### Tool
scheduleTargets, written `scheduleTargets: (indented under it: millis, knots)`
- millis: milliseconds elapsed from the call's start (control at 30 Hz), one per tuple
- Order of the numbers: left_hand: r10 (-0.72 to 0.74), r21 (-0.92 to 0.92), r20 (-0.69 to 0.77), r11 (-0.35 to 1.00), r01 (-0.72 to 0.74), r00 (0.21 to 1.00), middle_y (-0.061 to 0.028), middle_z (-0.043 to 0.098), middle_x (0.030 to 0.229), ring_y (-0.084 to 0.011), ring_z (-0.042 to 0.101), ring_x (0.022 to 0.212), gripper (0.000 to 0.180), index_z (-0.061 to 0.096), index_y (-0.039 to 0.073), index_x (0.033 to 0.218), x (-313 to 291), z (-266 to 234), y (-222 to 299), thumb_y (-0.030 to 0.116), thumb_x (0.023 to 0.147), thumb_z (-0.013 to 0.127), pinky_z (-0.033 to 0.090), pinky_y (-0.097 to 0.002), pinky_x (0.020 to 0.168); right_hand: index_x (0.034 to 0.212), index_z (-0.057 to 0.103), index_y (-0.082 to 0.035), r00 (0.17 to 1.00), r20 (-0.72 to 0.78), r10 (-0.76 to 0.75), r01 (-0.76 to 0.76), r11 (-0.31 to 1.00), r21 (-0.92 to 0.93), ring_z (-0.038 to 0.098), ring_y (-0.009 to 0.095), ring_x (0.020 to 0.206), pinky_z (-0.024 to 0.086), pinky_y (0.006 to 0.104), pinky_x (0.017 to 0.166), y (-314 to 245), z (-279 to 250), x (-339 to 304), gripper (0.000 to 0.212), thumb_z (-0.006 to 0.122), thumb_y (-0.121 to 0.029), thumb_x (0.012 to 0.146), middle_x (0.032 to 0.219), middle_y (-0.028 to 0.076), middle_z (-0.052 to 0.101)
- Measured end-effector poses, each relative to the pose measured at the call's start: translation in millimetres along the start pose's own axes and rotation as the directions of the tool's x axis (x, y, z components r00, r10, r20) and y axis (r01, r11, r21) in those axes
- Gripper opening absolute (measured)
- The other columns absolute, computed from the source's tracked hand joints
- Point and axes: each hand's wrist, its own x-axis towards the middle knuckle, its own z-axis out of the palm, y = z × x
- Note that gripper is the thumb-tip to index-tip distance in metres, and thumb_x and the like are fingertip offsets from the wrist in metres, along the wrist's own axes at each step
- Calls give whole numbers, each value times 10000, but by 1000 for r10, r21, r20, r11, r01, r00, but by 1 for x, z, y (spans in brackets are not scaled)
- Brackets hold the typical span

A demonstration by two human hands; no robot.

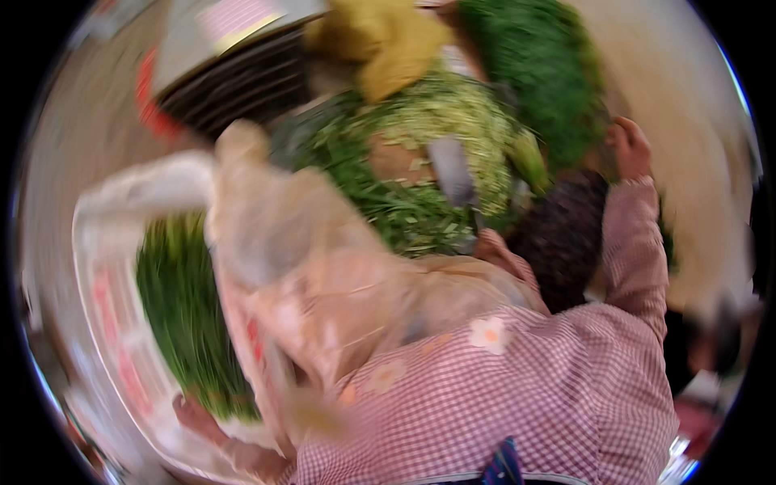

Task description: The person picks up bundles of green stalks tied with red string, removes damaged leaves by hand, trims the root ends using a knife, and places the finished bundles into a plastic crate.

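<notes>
My left hand (200, 419) is low on the left, at the lower end of a bunch of long green stalks like chives (184, 307). Blur hides how its fingers are set. The bunch lies in a white basket (87, 230). My right hand (503, 252) is wrapped round the handle of a cleaver (451, 168). Its broad blade is over a brown cutting board (393, 160), among pale green chopped pieces (481, 133) and darker cut greens (404, 212). Another closed hand (630, 147), in a pink sleeve, is at the far right; I cannot tell whose it is.
Crumpled translucent plastic (315, 267) spreads between basket and board, beside pink checked cloth (517, 380). A dark speckled shape (563, 238) lies right of the cleaver. Dark green leaves (533, 69), yellow cloth-like material (396, 40) and a dark slatted stack (242, 87) stand beyond.
</notes>
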Motion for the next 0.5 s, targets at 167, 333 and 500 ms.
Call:
scheduleTargets:
  millis: [167, 333, 500]
  knots:
    - [444, -268, 30, 866, -421, 895, -45, 617, 852, -125, 559, 766, 252, 606, -29, 1143, -14, 1, 183, 73, 913, 597, 462, -261, 704, 1028, 660, 15, 872, -116, 476, -444, 867, 224, 636, 143, 630, 516, 279, 580, 189, -77, -108, 194, 570, -73, 881, 781, 82, 679]
    - [772, -372, 79, 610, -700, 631, -66, 624, 857, -146, 558, 815, 248, 620, -33, 1130, -76, 30, 340, 45, 894, 634, 446, -299, 799, 955, 689, -7, 698, -105, 708, -691, 705, 162, 634, 164, 621, 520, 294, 554, 262, -43, -190, 203, 609, -90, 789, 754, 91, 671]
    - [883, -388, 172, 469, -793, 438, -54, 634, 830, -140, 565, 756, 237, 637, -31, 1073, -156, 49, 433, -26, 837, 663, 453, -273, 752, 1283, 541, -60, 809, 176, 561, -563, 825, -41, 607, 311, 1094, 481, 398, 934, 311, 86, -211, 597, 733, -248, 750, 1228, 197, 598]
